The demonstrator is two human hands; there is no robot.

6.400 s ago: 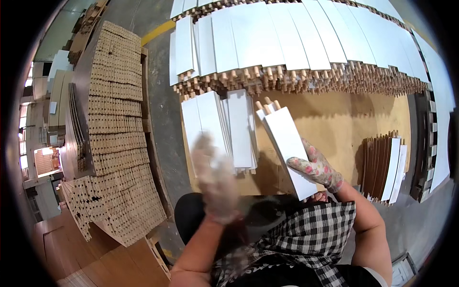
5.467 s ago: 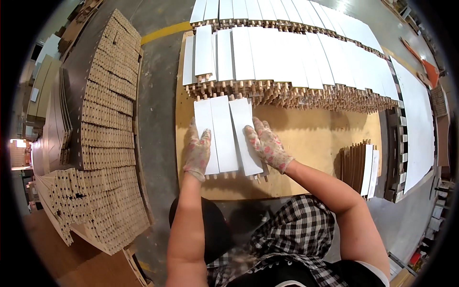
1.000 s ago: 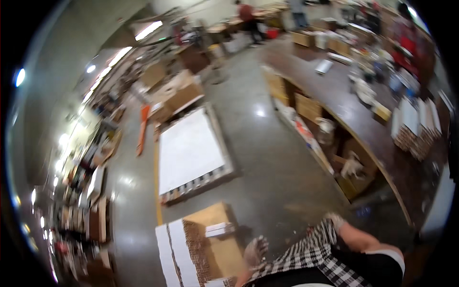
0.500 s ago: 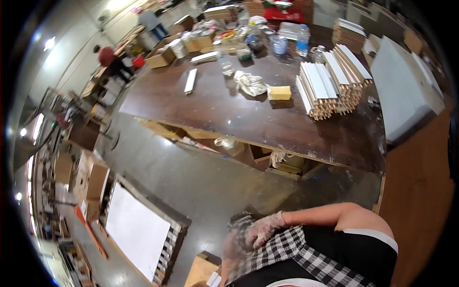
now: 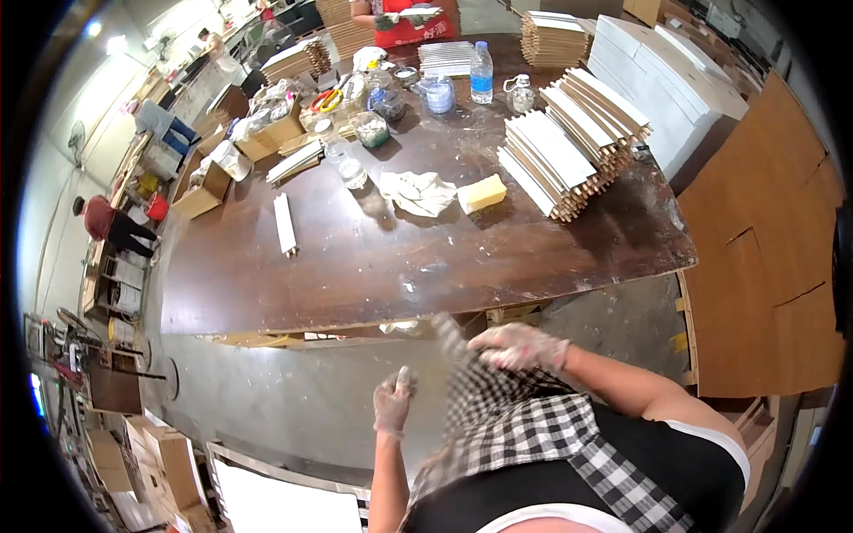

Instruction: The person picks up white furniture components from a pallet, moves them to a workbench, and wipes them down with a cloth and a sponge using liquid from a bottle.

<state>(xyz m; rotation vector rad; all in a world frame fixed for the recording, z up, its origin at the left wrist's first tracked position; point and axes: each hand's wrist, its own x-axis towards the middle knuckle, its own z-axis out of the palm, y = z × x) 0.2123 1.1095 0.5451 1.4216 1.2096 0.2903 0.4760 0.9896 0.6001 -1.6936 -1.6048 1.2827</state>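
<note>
Wears the apron (image 5: pixel 520 435), checked black and white, over a black top, on the near side of the tabletop (image 5: pixel 355 275). Lifts part of it in the right hand (image 5: pixel 520 346), grip clamped on the checked fabric, its raised end blurred, too much so to tell if touching the near edge. Holds the left hand (image 5: pixel 392 404) over the floor (image 5: pixel 293 391), left of the apron and well apart from the right hand, grip loose, thumb and fingers apart. Wears pale gloves on both.

Bears, back from the middle of the near edge, a sponge (image 5: pixel 484 193), yellow, and just to its left a rag (image 5: pixel 422 193). Carries toward the right edge a pile (image 5: pixel 569 151) of white and brown strips with pegged ends; near the left edge, a strip (image 5: pixel 285 224), white, alone. Holds farther back a clear bottle (image 5: pixel 345 164) and, toward the far edge, a blue-labelled bottle (image 5: pixel 482 80). Includes, at that far edge, a person (image 5: pixel 391 34) in red with a white piece in gloved hands. Beyond the right edge, shows a brown board (image 5: pixel 764 320).
</note>
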